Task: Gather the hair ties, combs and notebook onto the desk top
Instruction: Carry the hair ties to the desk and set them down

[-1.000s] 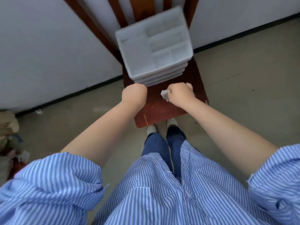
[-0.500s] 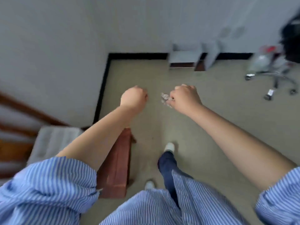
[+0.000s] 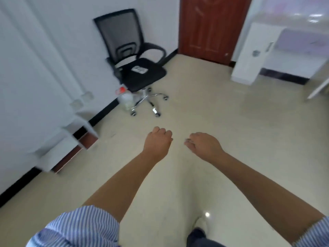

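Two bare forearms reach forward over a pale floor [image 3: 222,125], seen from above by the person's own head camera. Striped blue sleeves are pushed up past the elbows. The left hand [image 3: 157,142] is curled into a loose fist, knuckles up; whether it holds anything cannot be told. The right hand [image 3: 204,144] is just beside it, apart, fingers bent under with the fingertips drawn together on something small and dark at their tips, too blurred to name. A black mesh office chair [image 3: 135,56] on chrome wheels stands well beyond the hands against a white wall. A small pale flat thing lies on the chair seat. A clear plastic bottle [image 3: 125,98] with a red cap stands on the floor touching the chair base. To the right of the chair is a brown door [image 3: 211,27], and further right a white desk [image 3: 263,50]. No comb or notebook can be made out.
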